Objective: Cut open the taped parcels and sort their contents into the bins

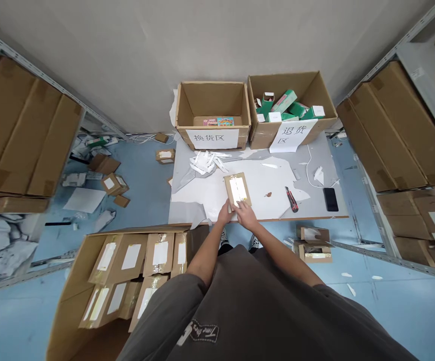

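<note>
A small cardboard box (231, 186) with a white label (237, 189) and shiny tape lies on the table in front of me, turned slightly. My left hand (225, 214) grips its near left corner, fingers closed at the edge. My right hand (246, 215) is closed on the near edge, its fingertips resting at the lower end of the label. To the right of the box, a red and black box cutter (291, 199) lies on the white sheet (217, 193) covering much of the table. The underside of the box and some of my fingertips are hidden.
At the back of the table stand two open cartons: one (213, 133) with a few colourful packs, another (292, 125) with several green boxes. Torn white strips (208, 161) lie behind left; a phone (330, 199) right. A large carton (67, 281) of parcels stands left of me.
</note>
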Motion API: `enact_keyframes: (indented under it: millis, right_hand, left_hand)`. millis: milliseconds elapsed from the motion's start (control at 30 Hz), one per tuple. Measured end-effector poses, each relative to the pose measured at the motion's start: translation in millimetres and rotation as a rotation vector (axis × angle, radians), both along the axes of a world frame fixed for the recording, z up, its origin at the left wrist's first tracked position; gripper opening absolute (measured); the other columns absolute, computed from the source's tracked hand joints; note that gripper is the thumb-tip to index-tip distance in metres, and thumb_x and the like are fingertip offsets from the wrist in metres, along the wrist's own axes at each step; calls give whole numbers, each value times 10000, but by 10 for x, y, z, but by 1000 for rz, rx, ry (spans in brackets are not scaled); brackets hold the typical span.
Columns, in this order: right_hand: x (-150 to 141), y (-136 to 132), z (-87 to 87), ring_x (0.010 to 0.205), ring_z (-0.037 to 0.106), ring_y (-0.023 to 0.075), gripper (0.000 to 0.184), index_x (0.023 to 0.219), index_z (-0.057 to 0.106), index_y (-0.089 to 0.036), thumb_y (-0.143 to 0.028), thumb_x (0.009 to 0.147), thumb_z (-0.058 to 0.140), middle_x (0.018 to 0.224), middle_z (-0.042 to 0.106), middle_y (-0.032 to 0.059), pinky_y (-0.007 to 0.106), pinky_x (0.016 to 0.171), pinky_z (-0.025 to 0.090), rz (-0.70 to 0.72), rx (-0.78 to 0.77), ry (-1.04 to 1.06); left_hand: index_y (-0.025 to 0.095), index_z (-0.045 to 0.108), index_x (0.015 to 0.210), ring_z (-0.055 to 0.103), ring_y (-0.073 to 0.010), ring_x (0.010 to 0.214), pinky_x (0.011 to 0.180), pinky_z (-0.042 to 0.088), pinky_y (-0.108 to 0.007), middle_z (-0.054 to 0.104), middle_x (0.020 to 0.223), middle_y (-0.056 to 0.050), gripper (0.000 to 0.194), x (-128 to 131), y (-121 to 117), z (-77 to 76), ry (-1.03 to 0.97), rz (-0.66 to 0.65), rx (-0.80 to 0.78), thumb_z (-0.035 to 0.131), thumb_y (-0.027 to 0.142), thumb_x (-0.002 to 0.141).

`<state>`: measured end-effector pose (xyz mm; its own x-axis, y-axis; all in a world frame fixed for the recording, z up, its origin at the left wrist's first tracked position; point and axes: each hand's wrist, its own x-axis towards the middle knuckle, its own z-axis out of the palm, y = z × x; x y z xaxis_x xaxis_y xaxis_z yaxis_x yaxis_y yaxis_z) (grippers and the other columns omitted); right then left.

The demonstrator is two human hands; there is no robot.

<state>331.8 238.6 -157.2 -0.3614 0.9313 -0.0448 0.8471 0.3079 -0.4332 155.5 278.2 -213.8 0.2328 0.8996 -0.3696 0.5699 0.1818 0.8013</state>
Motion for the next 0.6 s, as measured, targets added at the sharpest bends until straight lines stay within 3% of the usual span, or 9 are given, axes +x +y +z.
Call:
enact_keyframes:
  millis: [100,167,333,433,600]
  right_hand:
    - [168,8,-50,1481,401,394,710,1630,487,-213,-153,934,612,1629,454,193,540,1147,456,-207,8,-7]
    - [303,38,-111,1442,448,402,768,1655,441,-217,-206,921,666,1628,446,210,532,1116,488,-307,-66,-19]
    - [374,122,-305,1247,608,300,741,1660,422,-260,-191,948,613,1435,578,160,424,1012,565,-284,-194,59]
    - [309,137,-318,1204,610,296,653,1606,507,-267,-174,964,572,1316,612,141,440,1009,574,-285,-86,105]
    - [269,63,-190,1300,532,336,507,1500,640,-271,-189,1012,529,1314,594,167,486,1066,547,-262,84,103]
  left_hand:
    - [214,181,1743,453,-325,1545,1220,451,-441,451,1679,-170,1077,-62,-62,121,41,15,85,795,281,861]
    - [271,210,1739,438,-329,1554,1211,466,-440,386,1713,-146,1057,-21,-104,212,72,-20,130,795,252,859]
    - [309,375,1677,589,-355,1412,1140,519,-461,372,1683,-165,876,214,-125,329,163,-32,92,758,207,896]
    - [302,399,1663,604,-333,1386,1147,517,-452,426,1629,-157,818,235,-99,309,122,41,111,717,195,917]
    - [228,403,1640,478,-306,1512,1268,398,-465,506,1577,-160,833,149,-41,174,-76,57,198,719,169,872]
